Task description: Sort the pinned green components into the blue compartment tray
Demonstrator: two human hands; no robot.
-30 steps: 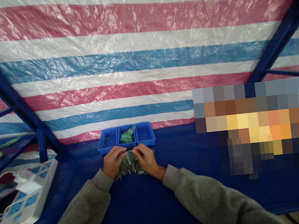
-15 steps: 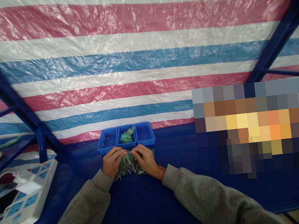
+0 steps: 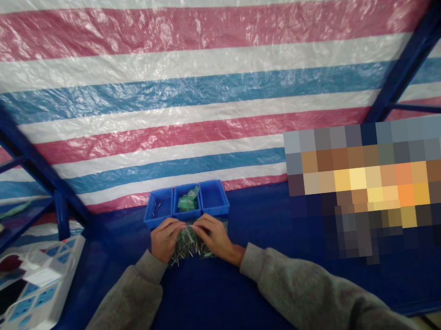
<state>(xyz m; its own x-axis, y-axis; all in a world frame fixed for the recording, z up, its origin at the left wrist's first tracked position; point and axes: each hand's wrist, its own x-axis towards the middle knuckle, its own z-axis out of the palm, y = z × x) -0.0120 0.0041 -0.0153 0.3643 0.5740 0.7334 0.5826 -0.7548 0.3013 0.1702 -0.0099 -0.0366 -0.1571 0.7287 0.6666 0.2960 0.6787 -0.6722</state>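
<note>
Both bare hands work close together over the dark blue table, the left hand and the right hand nearly meeting at the fingertips. Each grip is narrow, thumb against fingers, and the two appear to share a small, slim metallic piece, too small to make out in detail. Pinching it from both sides probably lets the fingers steady and turn it finely, while the palms stay out of the line of sight.

Just below, partly hidden by the hands, a loose heap of thin silver metal pins lies on crumpled clear plastic film, which likely keeps them gathered within easy reach. Whether the film is an opened bag, I cannot tell.

On the far side of the hands stand three blue plastic bins, side by side. The left one holds a few slender metal pieces, the middle one a crinkled green plastic packet; the row probably keeps kinds apart, near the fingers yet out of their way.

At the left, well apart, a white power strip with blue sockets carries a white plug adapter and cables.
</note>
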